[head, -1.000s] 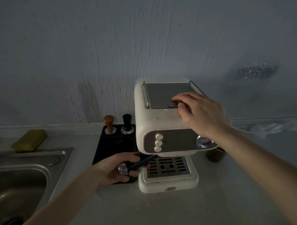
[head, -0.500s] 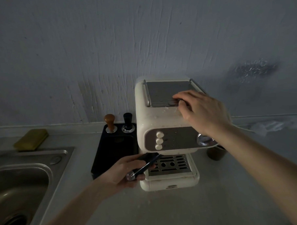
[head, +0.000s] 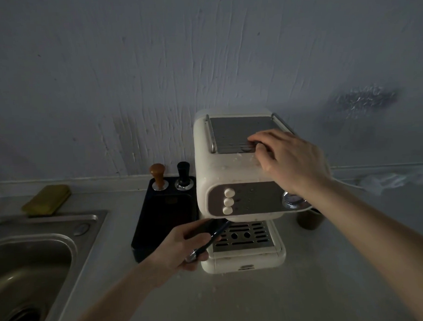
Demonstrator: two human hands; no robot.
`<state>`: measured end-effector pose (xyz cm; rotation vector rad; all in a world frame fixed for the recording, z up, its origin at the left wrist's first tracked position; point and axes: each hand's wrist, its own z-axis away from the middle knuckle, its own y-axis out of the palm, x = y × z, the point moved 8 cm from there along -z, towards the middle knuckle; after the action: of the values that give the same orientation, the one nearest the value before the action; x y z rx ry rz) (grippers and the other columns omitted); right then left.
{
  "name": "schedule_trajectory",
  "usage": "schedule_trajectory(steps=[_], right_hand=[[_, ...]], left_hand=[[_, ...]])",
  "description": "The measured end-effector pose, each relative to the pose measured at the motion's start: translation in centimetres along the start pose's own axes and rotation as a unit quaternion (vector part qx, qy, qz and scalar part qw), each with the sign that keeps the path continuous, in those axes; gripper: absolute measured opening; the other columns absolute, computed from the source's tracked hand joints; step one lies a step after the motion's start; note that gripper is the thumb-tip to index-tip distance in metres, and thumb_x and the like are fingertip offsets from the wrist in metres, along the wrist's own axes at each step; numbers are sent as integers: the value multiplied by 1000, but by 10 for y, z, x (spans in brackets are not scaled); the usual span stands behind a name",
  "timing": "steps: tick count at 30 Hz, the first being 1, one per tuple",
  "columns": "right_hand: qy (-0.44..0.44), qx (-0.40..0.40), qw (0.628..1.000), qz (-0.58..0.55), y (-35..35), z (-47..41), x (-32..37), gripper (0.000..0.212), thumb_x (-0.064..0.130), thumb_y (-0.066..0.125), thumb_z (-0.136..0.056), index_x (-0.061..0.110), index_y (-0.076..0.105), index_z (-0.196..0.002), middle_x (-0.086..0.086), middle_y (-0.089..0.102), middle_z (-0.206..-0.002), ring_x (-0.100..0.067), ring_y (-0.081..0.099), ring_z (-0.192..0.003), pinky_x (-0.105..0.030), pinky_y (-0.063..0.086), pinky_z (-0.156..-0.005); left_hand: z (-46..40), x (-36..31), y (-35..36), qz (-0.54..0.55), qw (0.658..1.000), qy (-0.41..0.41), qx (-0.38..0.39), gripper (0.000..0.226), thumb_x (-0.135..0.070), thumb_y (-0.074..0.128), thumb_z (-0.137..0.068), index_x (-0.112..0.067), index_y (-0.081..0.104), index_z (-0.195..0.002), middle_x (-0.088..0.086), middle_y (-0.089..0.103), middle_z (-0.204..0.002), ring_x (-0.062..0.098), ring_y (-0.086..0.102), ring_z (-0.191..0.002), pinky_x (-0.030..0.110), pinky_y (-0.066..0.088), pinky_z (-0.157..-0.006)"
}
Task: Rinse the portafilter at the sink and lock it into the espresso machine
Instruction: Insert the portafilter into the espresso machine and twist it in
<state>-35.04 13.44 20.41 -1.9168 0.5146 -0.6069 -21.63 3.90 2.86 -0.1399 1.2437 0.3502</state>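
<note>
A cream espresso machine (head: 220, 169) stands on the counter against the wall. My left hand (head: 183, 249) grips the dark handle of the portafilter (head: 212, 238), which runs up and right under the machine's front overhang; its basket end is hidden beneath the body. The handle's metal end cap shows below my fingers. My right hand (head: 290, 161) rests flat on the machine's top right, fingertips on the grey warming plate. The steel sink (head: 84, 221) lies at the left.
A black tamping mat (head: 169, 210) with a wooden-knobbed and a black-knobbed tamper sits left of the machine. A yellow sponge (head: 47, 199) lies behind the sink. A dark cup (head: 309, 220) stands right of the machine, crumpled plastic (head: 398, 180) farther right.
My left hand has swung the portafilter handle rightward and toward me, from over the mat to the front left corner of the drip tray. My right hand stays pressed on the machine's top.
</note>
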Motion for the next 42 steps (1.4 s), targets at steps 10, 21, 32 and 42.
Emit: schedule_trajectory(steps=[10, 21, 32, 42], right_hand=[[3, -9, 1000, -9, 0, 0, -1, 38, 34, 29, -93, 34, 50, -124, 13, 51, -135, -16, 47, -123, -31, 41, -90], [-1, -11, 1000, -4, 0, 0, 0, 38, 34, 29, -93, 34, 50, -125, 13, 50, -136, -15, 46, -124, -31, 41, -91], [-17, 25, 999, 21, 1, 1, 2, 46, 36, 18, -93, 32, 42, -133, 11, 43, -143, -15, 43, -129, -33, 39, -99], [19, 172, 979, 104, -6, 13, 25, 47, 33, 26, -95, 15, 41, -135, -8, 43, -144, -27, 43, -129, -39, 35, -105]], left_hand=[[8, 10, 21, 74, 996, 42, -41, 33, 0, 47, -88, -22, 62, -108, 10, 56, -82, 8, 50, -47, 16, 31, -36], [15, 21, 65, 145, 976, 76, -144, 31, -2, 50, -88, -32, 57, -95, -4, 50, -43, 10, 43, -42, 17, 30, -36], [15, 7, 54, -126, 986, 49, -102, 47, -33, 49, -69, -31, 48, -116, -4, 63, -90, 11, 63, -82, 20, 52, -71], [55, -88, 23, -425, 902, 81, -9, 33, -21, 41, -94, -6, 61, -116, 15, 63, -121, 24, 60, -111, 31, 44, -98]])
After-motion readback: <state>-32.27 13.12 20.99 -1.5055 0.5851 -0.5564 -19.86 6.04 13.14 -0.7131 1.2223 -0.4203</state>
